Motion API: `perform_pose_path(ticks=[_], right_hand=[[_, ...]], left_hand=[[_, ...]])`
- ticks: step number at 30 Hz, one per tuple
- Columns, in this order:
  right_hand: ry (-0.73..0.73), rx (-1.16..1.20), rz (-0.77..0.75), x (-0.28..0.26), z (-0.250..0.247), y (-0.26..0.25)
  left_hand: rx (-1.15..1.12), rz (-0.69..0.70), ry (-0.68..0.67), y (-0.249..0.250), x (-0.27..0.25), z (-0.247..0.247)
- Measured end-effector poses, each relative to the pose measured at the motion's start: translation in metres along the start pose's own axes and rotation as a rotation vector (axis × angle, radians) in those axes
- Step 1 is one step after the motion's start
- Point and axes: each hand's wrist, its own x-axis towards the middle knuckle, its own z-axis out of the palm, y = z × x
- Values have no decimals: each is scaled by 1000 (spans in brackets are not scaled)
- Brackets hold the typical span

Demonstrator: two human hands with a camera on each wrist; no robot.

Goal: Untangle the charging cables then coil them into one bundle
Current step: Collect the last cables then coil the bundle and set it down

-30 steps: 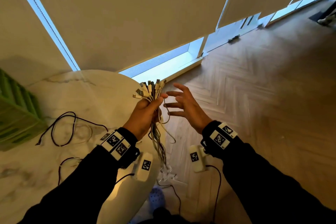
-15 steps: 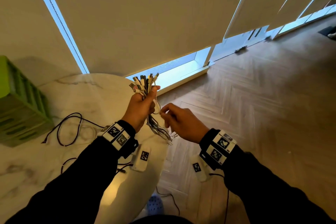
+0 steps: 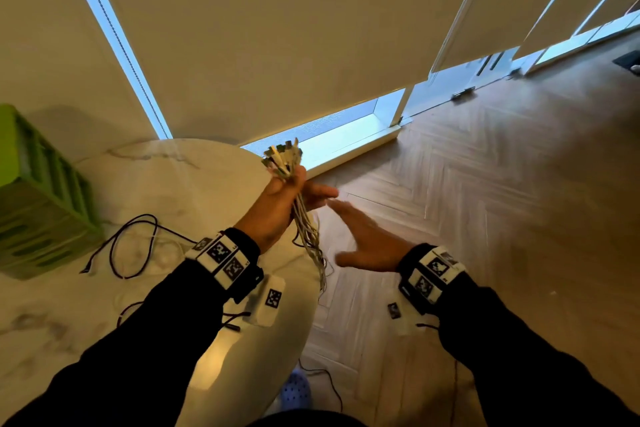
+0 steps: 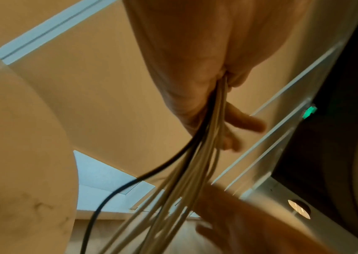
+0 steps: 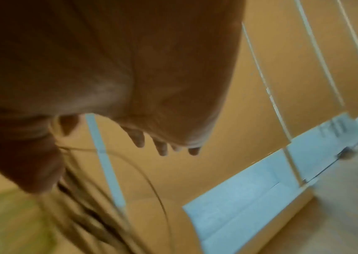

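Beige blinds [image 3: 277, 28] hang before me, daylight showing in a strip beneath them. My round marble table [image 3: 166, 184] carries a green crate [image 3: 38, 198]; herringbone wood floor [image 3: 502, 218] spreads rightward

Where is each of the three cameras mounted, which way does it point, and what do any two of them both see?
Head: worn on the head, looking forward and down; shows both sleeved arms, left hand, right hand, marble table.
Left wrist: under the left forearm, looking along the palm at the cables.
Right wrist: under the right forearm, looking along the open palm; fingertips show.
Shared: all three see the cable bunch and the blinds.
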Motion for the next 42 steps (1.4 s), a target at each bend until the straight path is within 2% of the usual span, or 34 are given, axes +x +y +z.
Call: perform_pose_path(ticks=[2,5,6,8,10,13,15,17,19,20,24,26,27,29,31,32,34,37,38,39,40,42], right_hand=[[89,283,-121,10,9,-35],[288,578,-163,17,23,-61],[331,666,-142,16,28,-64],[347,791,-82,9,36,-67],[335,758,-76,1,40,-62],[258,644,-115,-7,35,-59],[193,573,-88,-7,30,-54],[136,533,-18,-4,26,-47],[116,469,29,-1,24,-41],[113,509,48,-3,23,-41],[299,804,136,-10,20,-34],[338,1050,92,-16,17,-32],[344,1217,83,-20,15,-33],[314,1454,37,-31,6,-36],[219,1539,-40,-43,-2,-37],[184,1522,-70,-48,-5,-37],[189,1424,-122,-57,-8,-36],[313,1341,-190,-64,-12,-35],[352,1374,-196,-63,-15,-33],[395,1425,-195,-61,-19,-31],[443,1464,-181,-56,-25,-27],[532,1477,-80,-45,-40,-15]], left_hand=[[299,54,-97,-2,1,7],[685,249,-56,-3,6,12],[726,249,-49,-3,7,11],[634,66,-44,1,7,8],[422,-98,-65,8,5,5],[165,-97,-197,16,-2,8],[229,-80,-241,19,-5,13],[398,-78,-276,15,-3,20],[515,-50,-319,9,-3,27],[520,-36,-319,6,-3,30],[382,-2,-316,-9,2,26],[318,-131,-364,-22,2,21],[367,-200,-410,-31,1,20],[630,-331,-556,-47,-3,22],[836,-388,-747,-62,0,27],[900,-385,-780,-62,5,28],[1019,-293,-678,-62,21,20],[1104,167,-355,-66,44,9],[1035,247,-246,-73,46,11],[939,233,-165,-83,44,18],[873,142,-140,-95,41,29],[812,-115,-294,-116,29,54]])
